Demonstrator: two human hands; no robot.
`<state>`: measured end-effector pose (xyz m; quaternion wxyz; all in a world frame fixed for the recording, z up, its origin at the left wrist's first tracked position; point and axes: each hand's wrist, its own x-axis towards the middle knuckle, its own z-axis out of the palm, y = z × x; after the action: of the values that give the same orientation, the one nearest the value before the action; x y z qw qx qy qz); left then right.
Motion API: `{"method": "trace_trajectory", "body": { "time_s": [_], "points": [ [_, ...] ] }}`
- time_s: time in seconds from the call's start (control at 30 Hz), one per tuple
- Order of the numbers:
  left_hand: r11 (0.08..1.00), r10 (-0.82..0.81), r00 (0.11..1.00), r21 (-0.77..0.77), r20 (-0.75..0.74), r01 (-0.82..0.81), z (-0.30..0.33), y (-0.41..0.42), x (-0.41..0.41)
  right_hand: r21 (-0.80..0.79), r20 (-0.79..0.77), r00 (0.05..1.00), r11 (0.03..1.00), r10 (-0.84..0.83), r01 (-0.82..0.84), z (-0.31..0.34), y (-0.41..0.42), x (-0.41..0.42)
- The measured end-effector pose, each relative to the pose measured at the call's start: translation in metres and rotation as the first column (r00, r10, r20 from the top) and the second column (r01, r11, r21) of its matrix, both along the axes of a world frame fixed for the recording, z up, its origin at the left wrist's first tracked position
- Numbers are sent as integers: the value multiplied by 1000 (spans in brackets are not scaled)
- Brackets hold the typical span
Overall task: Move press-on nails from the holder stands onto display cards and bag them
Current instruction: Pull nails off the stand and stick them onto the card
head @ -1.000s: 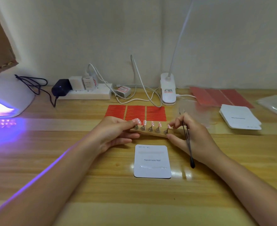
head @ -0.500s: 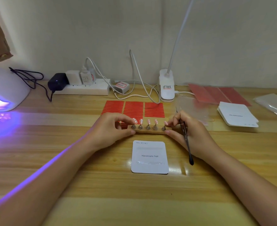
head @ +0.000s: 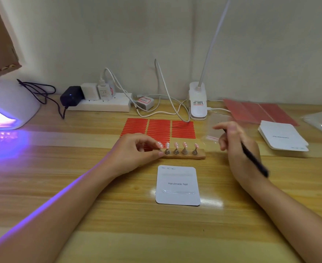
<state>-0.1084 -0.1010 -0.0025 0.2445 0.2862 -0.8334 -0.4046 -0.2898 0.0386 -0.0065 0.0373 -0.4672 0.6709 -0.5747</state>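
A wooden holder stand (head: 198,156) lies on the table with several pink press-on nails (head: 184,144) on small metal pegs. My left hand (head: 135,150) pinches the stand's left end, thumb and fingertips at the leftmost nail. My right hand (head: 237,149) hovers to the right of the stand, apart from it, gripping black tweezers (head: 255,160) that slant down to the right. A white display card (head: 177,186) printed "Handmade Nail" lies flat just in front of the stand.
Red adhesive strip sheets (head: 159,128) lie behind the stand. A stack of white cards (head: 283,137), clear bags (head: 321,124) and red sheets (head: 258,111) sit at the right. A lit UV nail lamp (head: 6,111) glows at the left. A power strip (head: 101,105) and desk lamp base (head: 198,103) stand at the back.
My right hand has let go of the stand's right end and lifted away to the right with the tweezers. My left hand still holds the left end.
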Motion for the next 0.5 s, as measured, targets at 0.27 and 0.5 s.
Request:
{"method": "trace_trajectory", "body": {
  "time_s": [0.27,0.5],
  "points": [
    [999,38,997,-6,-73,-39,-6,0,-2,-101,48,998,994,-44,49,4,4,1],
    [997,15,997,73,-80,-9,-6,-2,0,-173,-72,997,984,36,-48,3,2,12]
  ]
}}
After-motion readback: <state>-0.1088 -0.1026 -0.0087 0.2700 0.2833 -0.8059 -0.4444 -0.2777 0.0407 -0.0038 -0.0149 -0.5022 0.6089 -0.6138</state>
